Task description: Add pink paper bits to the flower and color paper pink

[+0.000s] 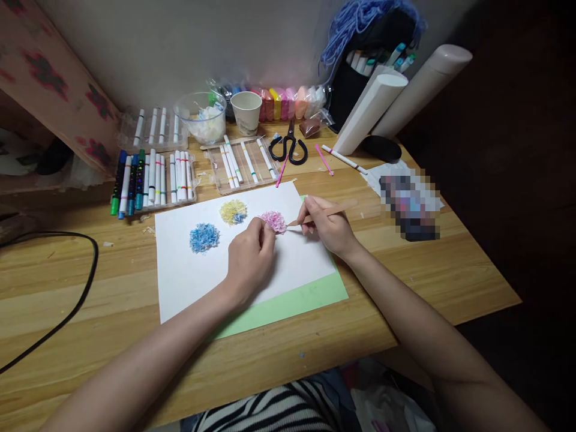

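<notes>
My right hand [328, 225] grips a slim wooden stick [339, 207] with a pale, narrow end, held like a pen. That end meets the right edge of a pink crumpled tuft [274, 221] on the white paper [189, 294]. At the tuft's left side my left hand [252, 252] rests on the sheet, its fingers curled together. What its fingertips hold, if anything, is hidden. Left of that hand lie a blue tuft [204, 238] and a yellow tuft [232, 211] with a blue patch. Green paper [288, 306] shows from beneath the white sheet.
Behind the paper are black-handled scissors [288, 150], marker trays [216, 171], a clear bowl [200, 123] and a paper cup [246, 113]. White tubes [371, 114] stand at the back right, near a pixelated dark object [409, 207]. A black cable [92, 270] loops at left.
</notes>
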A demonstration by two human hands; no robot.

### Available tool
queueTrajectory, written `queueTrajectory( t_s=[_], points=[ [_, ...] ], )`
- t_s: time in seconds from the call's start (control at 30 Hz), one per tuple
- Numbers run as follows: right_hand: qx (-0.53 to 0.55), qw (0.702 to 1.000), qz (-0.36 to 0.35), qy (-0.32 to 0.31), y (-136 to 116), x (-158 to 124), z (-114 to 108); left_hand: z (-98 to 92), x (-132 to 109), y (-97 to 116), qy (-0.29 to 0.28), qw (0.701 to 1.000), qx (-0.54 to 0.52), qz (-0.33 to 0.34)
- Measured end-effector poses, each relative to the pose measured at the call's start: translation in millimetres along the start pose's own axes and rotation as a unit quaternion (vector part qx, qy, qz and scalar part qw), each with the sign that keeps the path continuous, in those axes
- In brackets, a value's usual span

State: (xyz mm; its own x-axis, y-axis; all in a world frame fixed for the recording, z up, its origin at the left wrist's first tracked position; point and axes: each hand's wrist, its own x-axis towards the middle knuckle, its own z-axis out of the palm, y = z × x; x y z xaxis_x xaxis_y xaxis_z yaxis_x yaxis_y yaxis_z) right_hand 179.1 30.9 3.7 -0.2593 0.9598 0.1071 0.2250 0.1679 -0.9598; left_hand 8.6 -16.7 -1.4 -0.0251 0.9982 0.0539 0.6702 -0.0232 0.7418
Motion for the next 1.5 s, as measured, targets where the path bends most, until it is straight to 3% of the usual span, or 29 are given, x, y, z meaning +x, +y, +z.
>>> queueTrajectory(
  t_s=[0.2,0.33,0.47,0.57,0.73,0.9,1.03,1.17,1.33,1.5],
  points=[
    [-0.059,0.996,-0.03,-0.052,-1.3,-2.8,5.4,-0.1,0.6,0.2,-0.001,1.0,0.002,-0.001],
    [-0.029,0.999,-0.04,-0.003,-3.5,-2.0,-1.3,-0.9,-0.3,-0.4,0.0,1.0,-0.002,-0.002],
    [-0.016,0.996,-0.042,0.074,-9.0,3.4,-33.0,-3.1,-1.2,0.3,-0.021,1.0,-0.014,0.01],
    [-0.047,0.995,-0.006,0.093,-10.9,7.7,-64.6,-4.5,-1.3,1.3,-0.04,0.999,-0.01,0.025],
    [-0.05,0.996,0.045,0.051,-8.0,10.0,-88.6,-5.1,-0.8,1.3,-0.042,0.999,-0.018,0.019],
    [-0.167,0.985,0.003,0.032,-8.5,7.5,-78.1,-5.6,-1.7,0.0,-0.033,0.999,-0.024,0.017],
    [-0.299,0.953,-0.025,-0.031,-3.1,5.8,-68.8,-5.6,-1.4,0.2,-0.03,0.999,-0.028,0.016],
    [-0.356,0.932,-0.051,-0.042,5.7,7.6,-64.8,-5.8,-0.1,0.4,-0.023,0.999,-0.041,0.012],
    [-0.305,0.95,-0.063,0.002,7.5,8.4,-58.4,-6.5,-2.1,-0.5,-0.016,0.998,-0.058,0.005],
    [-0.168,0.983,-0.067,0.035,0.2,2.6,-31.0,-9.6,-8.9,-2.2,-0.023,0.999,-0.042,0.006]
  ],
)
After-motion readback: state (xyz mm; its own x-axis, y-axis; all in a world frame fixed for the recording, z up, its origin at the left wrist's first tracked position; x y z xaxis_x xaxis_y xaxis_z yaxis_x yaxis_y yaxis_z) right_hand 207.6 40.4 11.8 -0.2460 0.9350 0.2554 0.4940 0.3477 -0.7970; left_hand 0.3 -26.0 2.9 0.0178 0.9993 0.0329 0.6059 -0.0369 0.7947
